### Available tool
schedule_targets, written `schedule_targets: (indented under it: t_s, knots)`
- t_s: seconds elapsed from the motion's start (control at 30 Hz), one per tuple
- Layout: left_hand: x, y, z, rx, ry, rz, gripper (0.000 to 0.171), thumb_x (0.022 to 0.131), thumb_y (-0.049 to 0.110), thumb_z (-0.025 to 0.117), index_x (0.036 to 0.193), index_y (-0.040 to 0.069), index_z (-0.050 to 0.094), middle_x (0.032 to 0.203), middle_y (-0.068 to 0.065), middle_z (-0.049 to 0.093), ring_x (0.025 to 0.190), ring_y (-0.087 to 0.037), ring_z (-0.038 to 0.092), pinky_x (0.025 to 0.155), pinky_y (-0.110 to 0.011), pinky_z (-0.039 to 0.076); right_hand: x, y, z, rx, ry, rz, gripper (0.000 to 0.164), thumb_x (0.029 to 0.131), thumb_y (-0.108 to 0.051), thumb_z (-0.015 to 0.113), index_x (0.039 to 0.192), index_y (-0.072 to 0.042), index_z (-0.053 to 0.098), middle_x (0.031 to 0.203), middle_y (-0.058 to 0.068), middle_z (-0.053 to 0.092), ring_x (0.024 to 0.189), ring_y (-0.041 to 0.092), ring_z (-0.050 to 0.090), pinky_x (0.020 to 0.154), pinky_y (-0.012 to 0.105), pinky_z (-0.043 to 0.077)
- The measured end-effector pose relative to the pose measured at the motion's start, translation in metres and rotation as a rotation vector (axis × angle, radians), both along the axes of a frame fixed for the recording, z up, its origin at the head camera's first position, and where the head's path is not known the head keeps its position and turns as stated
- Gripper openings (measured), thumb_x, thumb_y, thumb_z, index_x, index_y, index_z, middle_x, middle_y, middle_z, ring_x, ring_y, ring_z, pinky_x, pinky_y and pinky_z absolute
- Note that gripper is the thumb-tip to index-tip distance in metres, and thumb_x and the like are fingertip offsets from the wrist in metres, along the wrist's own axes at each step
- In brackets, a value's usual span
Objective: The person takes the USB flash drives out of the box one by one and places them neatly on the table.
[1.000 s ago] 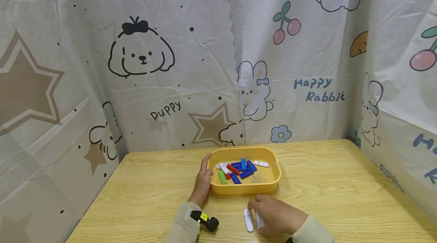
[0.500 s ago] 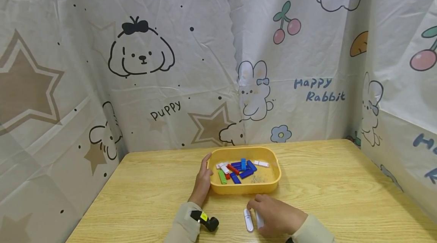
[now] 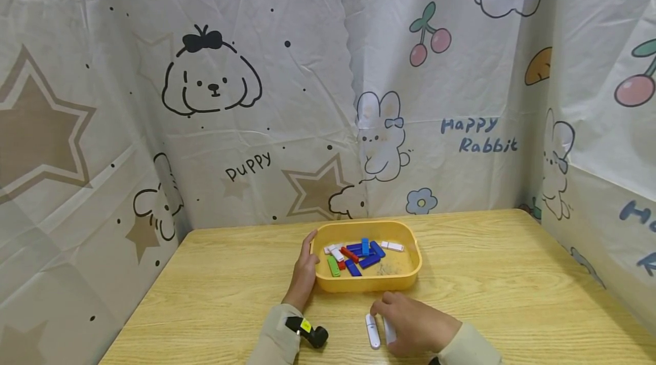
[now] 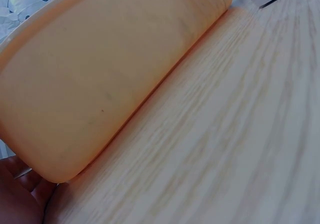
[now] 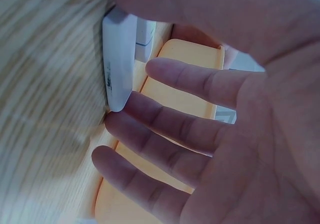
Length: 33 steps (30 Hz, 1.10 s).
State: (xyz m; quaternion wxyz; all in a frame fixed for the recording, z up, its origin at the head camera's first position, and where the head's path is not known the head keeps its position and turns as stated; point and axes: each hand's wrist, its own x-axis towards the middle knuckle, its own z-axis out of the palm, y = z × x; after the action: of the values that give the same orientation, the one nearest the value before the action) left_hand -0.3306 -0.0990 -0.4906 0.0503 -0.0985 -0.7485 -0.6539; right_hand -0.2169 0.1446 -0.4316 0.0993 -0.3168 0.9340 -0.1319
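A yellow plastic tray [image 3: 369, 284] stands on the table, and my left hand [image 3: 301, 277] grips its left end, with fingertips along the rim. In the left wrist view, some of those fingers are hidden behind the tray corner. Nearer to me, my right hand [image 3: 417, 322] holds a white USB flash drive [image 5: 119, 59] by its ends, thumb at one end and middle fingers at the other; the index finger stays apart from it. Just left of it lies a second white flash drive [image 3: 372, 331], with a thin line across its body.
Inside the tray lie several more sticks: blue ones [image 3: 369, 261], a green one [image 3: 333, 266], a red one [image 3: 350, 254] and white ones [image 3: 392, 246]. Beyond the wooden table [image 3: 230, 274] hangs a printed curtain [image 3: 307, 69], which also closes off both sides.
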Motion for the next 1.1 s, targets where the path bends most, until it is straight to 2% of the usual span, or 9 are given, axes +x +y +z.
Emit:
schedule_targets:
  t_s: [0.43,0.67,1.1]
  knots:
    - [-0.0023,-0.0004,-0.0012,-0.013,0.005,0.014,0.062,0.092,0.005,0.031,0.151,0.021,0.026,0.158,-0.009,0.024,0.144,-0.033,0.020,0.113,-0.056,0.012,0.0001,0.0004,0.0014,0.000,-0.006,0.000,0.050,0.071,-0.022,0.080,0.117,-0.023,0.060,0.099,-0.009,0.051,0.081,0.006,0.044,0.070,0.024,0.045]
    - [-0.0019,0.0001,-0.0012,0.008,-0.004,0.001,0.061,0.093,0.004,0.031,0.152,0.017,0.023,0.158,-0.012,0.021,0.144,-0.035,0.018,0.113,-0.057,0.011,0.0009,0.0003,0.0015,0.000,-0.006,-0.004,0.050,0.071,-0.023,0.080,0.116,-0.023,0.060,0.099,-0.009,0.052,0.081,0.006,0.045,0.071,0.025,0.046]
    - [-0.0009,0.0003,-0.0012,-0.004,0.006,0.009,0.063,0.091,0.006,0.031,0.151,0.022,0.026,0.158,-0.006,0.023,0.144,-0.031,0.019,0.113,-0.055,0.012,-0.0004,0.0009,0.0009,0.004,-0.014,-0.003,0.052,0.070,-0.026,0.081,0.118,-0.023,0.059,0.097,-0.011,0.050,0.079,0.005,0.044,0.071,0.025,0.045]
